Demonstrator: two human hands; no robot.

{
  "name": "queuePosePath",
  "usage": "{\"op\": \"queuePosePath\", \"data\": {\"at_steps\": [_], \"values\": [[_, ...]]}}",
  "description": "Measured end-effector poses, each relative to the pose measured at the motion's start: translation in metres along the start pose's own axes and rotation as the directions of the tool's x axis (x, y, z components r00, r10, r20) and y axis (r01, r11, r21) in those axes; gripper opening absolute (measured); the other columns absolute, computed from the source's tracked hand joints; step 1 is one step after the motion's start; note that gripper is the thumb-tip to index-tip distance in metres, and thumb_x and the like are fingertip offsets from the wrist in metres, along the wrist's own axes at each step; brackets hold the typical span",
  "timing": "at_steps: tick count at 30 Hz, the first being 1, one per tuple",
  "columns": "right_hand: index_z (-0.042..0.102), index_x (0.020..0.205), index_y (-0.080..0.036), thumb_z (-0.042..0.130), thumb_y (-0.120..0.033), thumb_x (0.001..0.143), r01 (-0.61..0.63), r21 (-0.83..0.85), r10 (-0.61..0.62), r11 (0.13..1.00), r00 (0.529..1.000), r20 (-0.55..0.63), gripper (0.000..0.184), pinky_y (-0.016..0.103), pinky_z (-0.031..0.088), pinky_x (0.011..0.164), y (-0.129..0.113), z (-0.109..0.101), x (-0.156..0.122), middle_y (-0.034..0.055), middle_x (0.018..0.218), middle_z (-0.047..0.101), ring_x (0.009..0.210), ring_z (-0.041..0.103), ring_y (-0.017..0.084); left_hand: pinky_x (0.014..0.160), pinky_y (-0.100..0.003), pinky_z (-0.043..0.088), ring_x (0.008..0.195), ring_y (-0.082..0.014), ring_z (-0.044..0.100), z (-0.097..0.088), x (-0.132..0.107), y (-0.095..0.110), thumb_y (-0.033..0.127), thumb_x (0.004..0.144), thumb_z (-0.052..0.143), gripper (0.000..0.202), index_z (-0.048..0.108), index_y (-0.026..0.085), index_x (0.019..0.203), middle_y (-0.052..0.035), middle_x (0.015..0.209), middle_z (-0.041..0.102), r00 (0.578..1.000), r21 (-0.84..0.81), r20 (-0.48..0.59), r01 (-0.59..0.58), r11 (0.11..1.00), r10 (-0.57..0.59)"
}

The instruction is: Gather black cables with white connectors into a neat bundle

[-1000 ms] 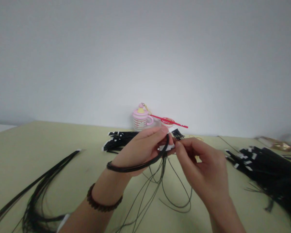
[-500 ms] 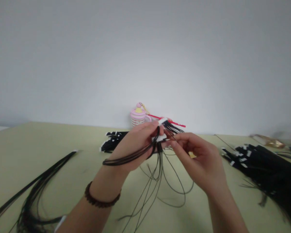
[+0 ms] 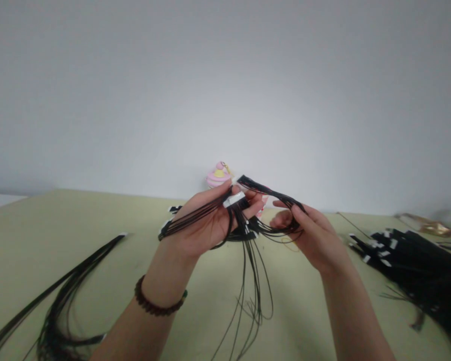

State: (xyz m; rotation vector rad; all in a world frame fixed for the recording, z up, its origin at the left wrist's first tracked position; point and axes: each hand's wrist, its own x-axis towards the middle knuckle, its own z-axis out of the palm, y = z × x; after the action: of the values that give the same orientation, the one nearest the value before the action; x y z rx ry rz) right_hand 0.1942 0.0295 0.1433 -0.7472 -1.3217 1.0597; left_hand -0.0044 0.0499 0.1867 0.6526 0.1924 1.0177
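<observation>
1. Broadly, a pale wall (image 3: pixel 225 90) fills the upper part of the view.
2. Below it spreads the yellowish tabletop (image 3: pixel 293 306).
3. At its right lies a heap of black cables (image 3: pixel 421 265), many with white ends, well apart from both hands.
4. At its left, a dark cable (image 3: pixel 93 258) slants from a pale tip down toward the near edge.
5. The two hands are raised above the tabletop, grasping the same wiring. The left hand (image 3: pixel 201 235), palm partly upturned, holds the connector end in its fingers; the right hand (image 3: pixel 313 235) has thumb and fingers around a bend in the wires. How tight either hold is, I cannot tell.
6. The bundle of black wires (image 3: pixel 272 191) spans the space between them. Its upper stretch runs sideways, sloping down from left fingertips to right thumb; another crosses the left palm, and thin ends hang below.
7. A pink lidded cup (image 3: pixel 218 178) stands behind, partly hidden.
8. A beaded bracelet (image 3: pixel 160 304) circles the left wrist.
9. The white connector (image 3: pixel 234 199) touches the left fingers, so that hand is nearer; the right is off to its right.
</observation>
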Motion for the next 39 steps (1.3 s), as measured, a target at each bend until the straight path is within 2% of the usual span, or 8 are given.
{"op": "queuePosePath", "data": {"at_steps": [7,11,17,20,23,27,31,39], "values": [[0.069,0.079,-0.017,0.067,-0.026,0.077,0.168,0.005,-0.164,0.986,0.97,-0.179,0.01,0.023,0.043,0.053,-0.008,-0.012,-0.002,-0.004,0.053,0.045,0.053,0.049,0.008,0.079,-0.056,0.053,0.095,-0.0254,0.063,-0.016,0.0,0.003,0.019,0.094,0.033,0.035,0.061,0.006,0.079,-0.0135,0.091,0.064,0.962,0.122,0.173,0.192,0.974,-0.212],[0.069,0.072,-0.017,0.072,-0.027,0.07,0.229,-0.03,-0.229,0.973,0.936,-0.266,0.011,0.022,0.041,0.049,-0.008,-0.015,-0.001,-0.0041,0.049,0.047,0.05,0.05,0.008,0.07,-0.043,0.059,0.089,-0.022,0.064,-0.011,-0.001,0.001,0.017,0.093,0.033,0.033,0.06,0.005,0.079,-0.0136,0.089,0.063,0.959,0.048,0.163,0.227,0.973,-0.232],[0.067,0.082,-0.018,0.074,-0.029,0.067,0.157,-0.297,-0.252,0.942,0.915,-0.314,0.02,0.026,0.047,0.057,0.003,-0.018,0.004,0.0008,0.064,0.062,0.06,0.058,0.012,0.076,-0.028,0.058,0.074,-0.0151,0.067,-0.002,0.004,-0.007,0.01,0.091,0.035,0.028,0.059,0.004,0.079,-0.0115,0.078,0.065,0.999,-0.067,-0.05,-0.016,0.998,0.013],[0.064,0.098,-0.021,0.078,-0.029,0.062,0.187,-0.564,-0.452,0.804,0.809,-0.376,0.04,0.03,0.05,0.068,0.0,-0.012,-0.001,0.006,0.097,0.064,0.086,0.06,0.017,0.08,-0.032,0.057,0.076,-0.0179,0.068,-0.002,0.006,-0.008,0.008,0.091,0.036,0.026,0.06,0.003,0.083,-0.0136,0.081,0.067,0.997,-0.022,-0.056,-0.059,0.998,0.058],[0.063,0.091,-0.021,0.074,-0.026,0.068,0.268,-0.731,-0.66,0.627,0.681,-0.316,0.027,0.027,0.046,0.063,-0.011,0.008,-0.015,0.002,0.085,0.062,0.074,0.057,0.014,0.08,-0.034,0.057,0.076,-0.0185,0.068,-0.003,0.005,-0.007,0.008,0.09,0.036,0.024,0.06,0.003,0.088,-0.0132,0.083,0.068,0.995,-0.009,-0.078,-0.07,0.998,0.069],[0.061,0.07,-0.018,0.064,-0.016,0.077,0.369,-0.776,-0.569,0.511,0.822,0.016,0.008,0.023,0.041,0.054,-0.022,0.039,-0.031,-0.002,0.062,0.057,0.057,0.051,0.008,0.079,-0.033,0.057,0.075,-0.018,0.068,-0.003,0.004,-0.007,0.01,0.091,0.036,0.024,0.059,0.002,0.088,-0.0127,0.081,0.067,0.996,-0.009,-0.072,-0.044,0.999,0.044],[0.065,0.071,-0.015,0.063,-0.014,0.078,0.421,-0.798,-0.579,0.43,0.807,0.113,0.007,0.026,0.043,0.063,-0.02,0.052,-0.031,0.0014,0.068,0.061,0.066,0.055,0.011,0.076,-0.031,0.058,0.074,-0.0179,0.068,-0.001,0.004,-0.009,0.011,0.091,0.037,0.023,0.059,0.003,0.091,-0.0119,0.08,0.067,0.996,0.013,-0.091,-0.026,1.0,0.027],[0.066,0.076,-0.016,0.059,-0.016,0.083,0.411,-0.734,-0.448,0.54,0.879,0.162,0.01,0.028,0.044,0.071,-0.015,0.048,-0.024,0.0015,0.074,0.065,0.075,0.057,0.013,0.07,-0.029,0.057,0.073,-0.0179,0.066,0.003,0.003,-0.012,0.016,0.092,0.036,0.025,0.057,0.005,0.083,-0.0097,0.076,0.063,0.996,0.051,-0.09,0.025,0.998,-0.02]]}}
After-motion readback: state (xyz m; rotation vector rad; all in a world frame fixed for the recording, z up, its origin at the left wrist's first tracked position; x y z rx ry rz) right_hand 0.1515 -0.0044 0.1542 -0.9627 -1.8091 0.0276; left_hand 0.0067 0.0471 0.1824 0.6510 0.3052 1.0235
